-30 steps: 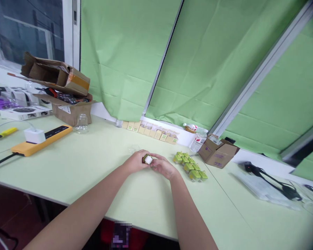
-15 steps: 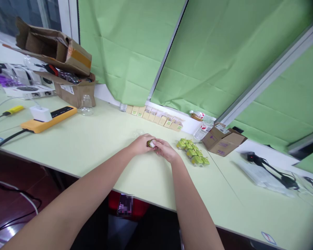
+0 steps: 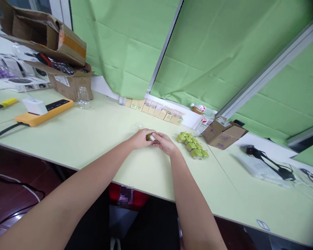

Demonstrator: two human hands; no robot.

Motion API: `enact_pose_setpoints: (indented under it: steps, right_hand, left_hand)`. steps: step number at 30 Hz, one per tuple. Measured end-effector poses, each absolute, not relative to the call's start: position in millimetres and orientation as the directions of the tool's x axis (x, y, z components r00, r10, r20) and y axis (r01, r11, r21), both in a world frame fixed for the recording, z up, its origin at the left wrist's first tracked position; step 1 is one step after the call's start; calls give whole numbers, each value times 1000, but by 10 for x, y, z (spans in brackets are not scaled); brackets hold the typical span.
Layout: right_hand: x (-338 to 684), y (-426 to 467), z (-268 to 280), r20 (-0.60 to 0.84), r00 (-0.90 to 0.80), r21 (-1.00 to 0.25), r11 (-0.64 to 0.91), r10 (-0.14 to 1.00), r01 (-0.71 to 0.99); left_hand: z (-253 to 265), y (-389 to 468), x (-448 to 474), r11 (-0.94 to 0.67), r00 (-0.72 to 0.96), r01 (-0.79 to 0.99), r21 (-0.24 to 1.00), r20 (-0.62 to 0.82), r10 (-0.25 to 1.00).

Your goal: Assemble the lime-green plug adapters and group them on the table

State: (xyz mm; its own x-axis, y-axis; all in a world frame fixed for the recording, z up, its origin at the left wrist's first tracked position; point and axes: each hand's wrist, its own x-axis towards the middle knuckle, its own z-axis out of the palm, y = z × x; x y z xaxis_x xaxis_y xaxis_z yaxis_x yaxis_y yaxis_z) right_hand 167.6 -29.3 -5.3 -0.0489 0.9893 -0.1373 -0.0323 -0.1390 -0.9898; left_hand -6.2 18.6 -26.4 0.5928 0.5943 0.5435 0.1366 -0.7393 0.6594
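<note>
Over the middle of the table (image 3: 99, 139), my left hand (image 3: 141, 139) and my right hand (image 3: 165, 143) meet around a small green-and-white object (image 3: 151, 137). The fingers of both are closed on it and cover most of it, so its kind cannot be made out. Just behind my left hand lies a small clear plastic piece (image 3: 138, 126). To the right of my right hand stand several small green-topped packages (image 3: 192, 145) with yellowish loops on top, grouped in rows.
Small tan cardboard boxes (image 3: 156, 110) line the back edge. A clear plastic jar (image 3: 82, 98), a yellow power strip (image 3: 58, 109) and a screwdriver (image 3: 6, 103) lie left. At right are water bottles (image 3: 203, 123), a cardboard box (image 3: 223, 133) and a black cable (image 3: 268, 163).
The whole scene sits slightly higher in the view as the camera tilts. Both hands stay together on the small object, with little change in grip.
</note>
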Motion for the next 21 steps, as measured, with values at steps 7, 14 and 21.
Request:
enact_pose_setpoints:
  steps: [7,14,21]
  right_hand:
    - [1659,-295,-63,-142,-65,-984,-148,988,-100]
    - [1607,-279,-86,-111,-18,-993,-112,994,-30]
    - [1607,-278,-91,-129,-22,-991,-130,991,-41]
  left_hand:
    - [-259,160,-62,-721,593,168,672,516,619]
    - [-251,155,-64,-748,574,219,626,538,618]
    - [-243,161,-88,-752,617,199,629,516,595]
